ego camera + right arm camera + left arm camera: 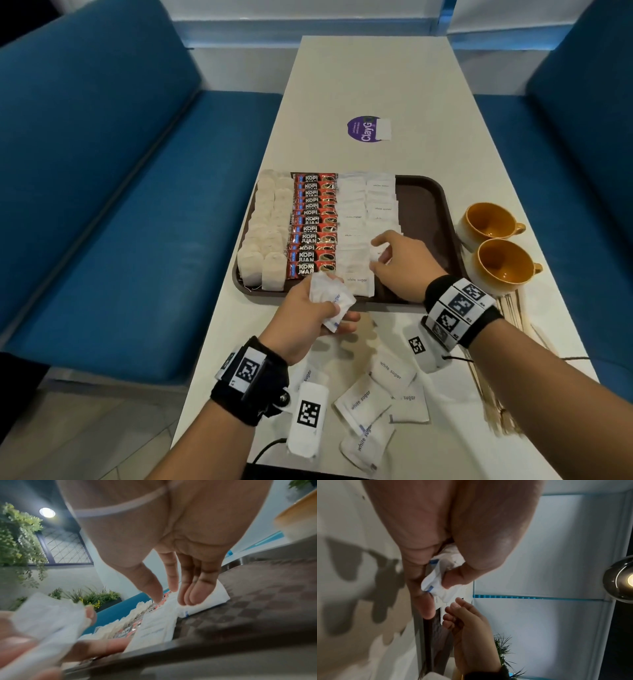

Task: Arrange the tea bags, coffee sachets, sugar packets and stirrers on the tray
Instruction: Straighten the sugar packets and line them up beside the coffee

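Note:
A brown tray [421, 219] holds two columns of tea bags [267, 233], a column of red coffee sachets [313, 222] and two columns of white sugar packets [356, 219]. My left hand [308, 311] grips a bunch of sugar packets [327, 298] just above the tray's front edge; the bunch [440, 584] sits between thumb and fingers. My right hand [380, 255] reaches over the right sugar column, fingers straight, and the fingertips [193, 599] touch the nearest packet [205, 601]. Loose sugar packets [363, 404] lie on the table near me. Wooden stirrers [493, 387] lie under my right forearm.
Two orange cups [489, 222] [503, 263] stand right of the tray. The tray's right third is bare. A purple sticker [363, 128] is on the white table beyond it. Blue benches [120, 205] [565, 171] flank the table.

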Motion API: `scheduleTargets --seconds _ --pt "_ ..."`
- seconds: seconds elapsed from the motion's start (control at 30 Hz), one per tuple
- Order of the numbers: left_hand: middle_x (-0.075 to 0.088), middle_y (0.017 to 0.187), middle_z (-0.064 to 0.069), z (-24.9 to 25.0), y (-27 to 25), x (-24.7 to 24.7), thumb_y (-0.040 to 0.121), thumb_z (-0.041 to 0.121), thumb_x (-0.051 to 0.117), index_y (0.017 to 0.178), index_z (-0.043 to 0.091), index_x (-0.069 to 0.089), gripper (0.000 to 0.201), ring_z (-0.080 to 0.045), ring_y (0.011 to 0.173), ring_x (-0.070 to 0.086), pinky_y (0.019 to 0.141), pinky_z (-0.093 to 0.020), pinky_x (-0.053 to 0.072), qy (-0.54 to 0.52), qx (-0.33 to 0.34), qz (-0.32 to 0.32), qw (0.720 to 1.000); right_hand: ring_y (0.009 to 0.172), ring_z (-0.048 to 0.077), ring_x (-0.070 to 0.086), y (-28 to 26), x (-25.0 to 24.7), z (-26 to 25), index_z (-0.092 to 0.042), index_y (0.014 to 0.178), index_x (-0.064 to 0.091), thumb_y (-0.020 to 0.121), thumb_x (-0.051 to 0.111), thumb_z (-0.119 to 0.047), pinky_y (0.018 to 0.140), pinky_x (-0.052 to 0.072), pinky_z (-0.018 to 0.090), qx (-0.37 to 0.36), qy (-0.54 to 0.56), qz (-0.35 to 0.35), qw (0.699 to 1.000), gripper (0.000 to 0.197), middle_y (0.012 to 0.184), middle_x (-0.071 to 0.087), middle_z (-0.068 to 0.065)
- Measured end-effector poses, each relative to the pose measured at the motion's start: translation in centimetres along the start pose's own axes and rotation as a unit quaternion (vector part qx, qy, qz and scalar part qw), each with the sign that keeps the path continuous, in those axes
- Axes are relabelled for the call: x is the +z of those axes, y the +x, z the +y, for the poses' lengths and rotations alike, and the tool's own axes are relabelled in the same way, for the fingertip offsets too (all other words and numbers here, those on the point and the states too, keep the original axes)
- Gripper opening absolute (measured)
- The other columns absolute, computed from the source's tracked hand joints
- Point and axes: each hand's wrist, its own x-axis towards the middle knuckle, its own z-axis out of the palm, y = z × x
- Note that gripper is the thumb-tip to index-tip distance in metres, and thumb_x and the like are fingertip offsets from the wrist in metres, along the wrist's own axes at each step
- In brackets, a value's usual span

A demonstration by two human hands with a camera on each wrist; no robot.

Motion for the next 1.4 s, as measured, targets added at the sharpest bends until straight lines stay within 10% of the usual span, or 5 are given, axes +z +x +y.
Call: scheduleTargets --seconds 0.17,0.63,0.8,1.03,1.4 --pt "0.067 0.105 -0.027 -0.4 0.2 -0.1 0.095 -0.020 0.043 0.122 0.008 0.055 0.041 -0.048 0.093 0.072 0.086 -0.060 0.059 0.021 -0.004 -0.003 1.000 0.076 0.014 0.069 -1.6 1.0 0.6 -0.022 0.131 0.055 0.096 0.061 -0.015 0.057 0.048 0.017 0.030 0.052 -0.018 0.998 0.036 0.097 0.069 0.003" --pt "0.066 0.109 -0.031 -0.9 -0.3 -0.1 0.095 -0.020 0.042 0.128 0.003 0.053 0.042 -0.049 0.094 0.072 0.087 -0.067 0.056 0.037 0.002 0.009 0.999 0.084 0.006 0.065 -2.6 1.8 0.8 -0.021 0.123 0.062 0.094 0.065 -0.013 0.058 0.045 0.009 0.033 0.082 0.017 0.996 0.031 0.096 0.068 -0.004" --pt "0.064 0.111 -0.039 -1.1 -0.6 -0.4 0.094 -0.018 0.042 0.128 0.005 0.054 0.044 -0.046 0.089 0.073 0.076 -0.053 0.061 0.042 -0.002 0.002 0.999 0.087 0.012 0.067 -3.2 2.3 0.7 -0.017 0.123 0.064 0.093 0.065 -0.014 0.078 0.054 0.022 0.023 0.072 0.020 0.997 0.030 0.094 0.067 -0.005" --pt "0.067 0.106 -0.027 -0.7 -0.4 -0.5 0.093 -0.016 0.045 0.122 0.006 0.056 0.038 -0.049 0.096 0.072 0.086 -0.072 0.054 0.055 0.016 0.021 0.998 0.086 0.005 0.063 -2.8 2.1 0.6 -0.017 0.117 0.066 0.092 0.066 -0.014 0.065 0.041 0.006 0.024 0.074 0.047 0.996 0.025 0.097 0.067 -0.006" --pt "0.074 0.104 -0.027 -0.2 -1.2 -0.9 0.097 -0.014 0.046 0.129 0.003 0.054 0.037 -0.049 0.095 0.073 0.093 -0.059 0.057 0.016 0.047 0.048 0.998 0.082 0.003 0.063 -3.9 1.5 0.6 -0.019 0.109 0.069 0.094 0.065 -0.013 0.062 0.046 0.002 0.013 0.097 0.051 0.994 0.018 0.094 0.068 -0.006"
